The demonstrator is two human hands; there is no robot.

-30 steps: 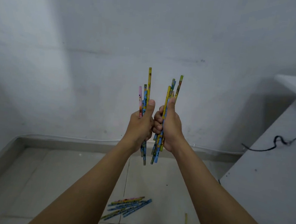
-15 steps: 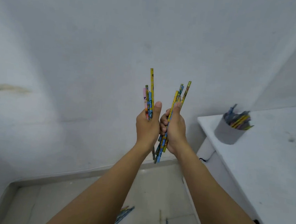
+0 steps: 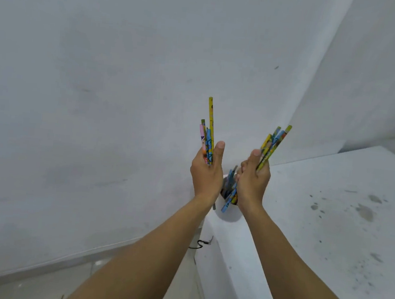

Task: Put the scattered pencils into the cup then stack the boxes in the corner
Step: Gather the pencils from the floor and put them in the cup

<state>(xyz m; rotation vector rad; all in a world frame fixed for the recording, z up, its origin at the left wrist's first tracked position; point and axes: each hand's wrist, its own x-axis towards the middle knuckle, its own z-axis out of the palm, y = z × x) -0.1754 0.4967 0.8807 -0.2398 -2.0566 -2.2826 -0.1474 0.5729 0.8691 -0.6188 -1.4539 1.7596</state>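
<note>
The view has swung round since half a second back — the cup (image 3: 227, 213), which then stood off to the right on the white table (image 3: 328, 234), now sits directly behind and between the two wrists, at the table's near corner. And the hands have parted: the fists that were knuckle to knuckle are now apart, with a clear gap opening over the cup. That reads as the approach finished and the drop about to come. The left hand (image 3: 206, 172) is clenched around its bundle of pencils (image 3: 207, 138), held nearly upright, thumb pressed along the side. The right hand (image 3: 251, 181) grips a second bundle (image 3: 273, 144), tilted out to the right at the top, its lower ends poking down below the fist toward the cup's mouth. Pencils already in the cup show dimly between the hands; how full it is cannot be told. The right bundle's tips look closest to going in — the left bundle hangs just to the cup's left and would need bringing across. No boxes in view, so the stacking step appears untouched.
</note>
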